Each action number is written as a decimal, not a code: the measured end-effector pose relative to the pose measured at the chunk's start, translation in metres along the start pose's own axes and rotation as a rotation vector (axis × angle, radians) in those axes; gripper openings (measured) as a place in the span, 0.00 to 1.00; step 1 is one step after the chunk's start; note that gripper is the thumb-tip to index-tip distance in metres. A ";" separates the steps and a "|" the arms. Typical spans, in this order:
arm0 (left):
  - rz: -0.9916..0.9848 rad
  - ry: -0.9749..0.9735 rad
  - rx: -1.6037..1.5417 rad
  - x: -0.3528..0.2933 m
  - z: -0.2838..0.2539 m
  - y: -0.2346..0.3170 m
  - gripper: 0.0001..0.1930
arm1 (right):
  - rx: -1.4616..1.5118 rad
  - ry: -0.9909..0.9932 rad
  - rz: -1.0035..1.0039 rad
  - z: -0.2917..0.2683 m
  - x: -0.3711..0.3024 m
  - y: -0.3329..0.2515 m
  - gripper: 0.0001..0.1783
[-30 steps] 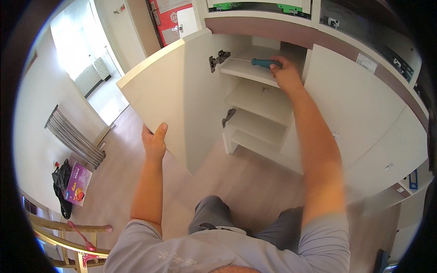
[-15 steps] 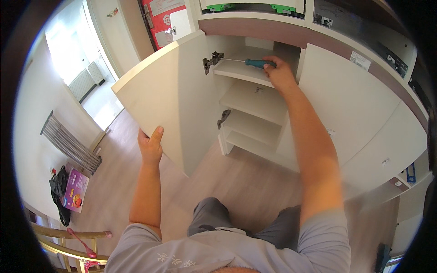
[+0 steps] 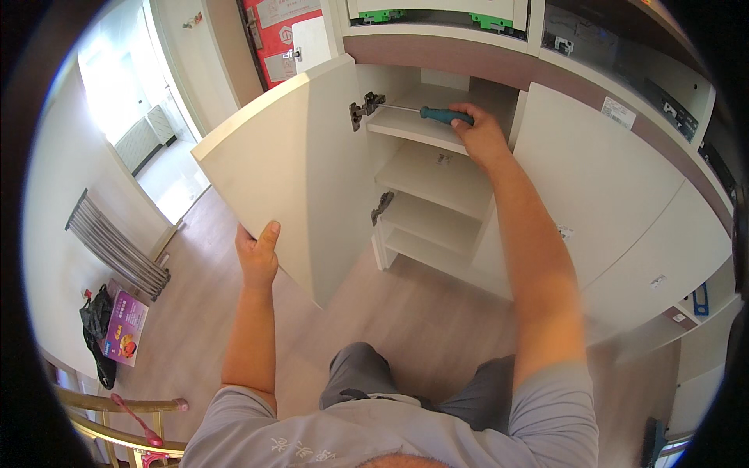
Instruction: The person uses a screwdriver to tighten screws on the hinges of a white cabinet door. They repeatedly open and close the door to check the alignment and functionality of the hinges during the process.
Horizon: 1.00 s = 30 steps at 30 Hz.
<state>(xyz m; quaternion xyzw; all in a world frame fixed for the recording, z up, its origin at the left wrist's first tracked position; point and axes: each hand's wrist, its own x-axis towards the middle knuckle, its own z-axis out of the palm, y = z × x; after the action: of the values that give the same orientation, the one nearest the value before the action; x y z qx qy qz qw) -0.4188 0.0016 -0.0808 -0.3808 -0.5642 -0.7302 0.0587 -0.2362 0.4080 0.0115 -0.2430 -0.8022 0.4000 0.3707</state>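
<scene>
My right hand (image 3: 480,134) is closed round the handle of a teal screwdriver (image 3: 446,115). The thin shaft points left, and its tip reaches the upper dark metal hinge (image 3: 367,108); whether it sits in a screw is too small to tell. My left hand (image 3: 259,251) grips the outer edge of the open white cabinet door (image 3: 273,168), thumb on the near face and fingers partly hidden behind. A lower hinge (image 3: 382,207) also shows beside the door. Behind the screwdriver are the cabinet's white shelves (image 3: 437,178).
On the right stands a closed white door (image 3: 601,179) with a label. Above are open drawer spaces with green clips (image 3: 491,21). A radiator (image 3: 117,242), a black bag (image 3: 97,316) and a purple box (image 3: 125,331) are at the left wall. A gold rail (image 3: 125,402) is at lower left.
The screwdriver handle has dipped slightly, and my right fingers have shifted on it. My left hand stays on the door edge. The whole view has moved a little.
</scene>
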 end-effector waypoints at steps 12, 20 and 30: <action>0.005 -0.009 -0.031 0.004 -0.004 -0.008 0.24 | -0.190 0.149 -0.129 0.007 0.012 0.011 0.30; -0.032 0.006 -0.050 0.004 -0.006 -0.009 0.24 | -0.241 0.134 -0.138 0.003 0.012 0.009 0.32; -0.002 -0.023 -0.011 0.006 -0.008 -0.009 0.25 | -0.279 0.160 -0.179 0.005 0.004 -0.002 0.27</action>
<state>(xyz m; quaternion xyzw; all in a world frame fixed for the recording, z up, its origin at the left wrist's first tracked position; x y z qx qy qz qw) -0.4315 -0.0003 -0.0848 -0.3891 -0.5613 -0.7288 0.0496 -0.2427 0.4071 0.0122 -0.2507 -0.8364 0.2295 0.4300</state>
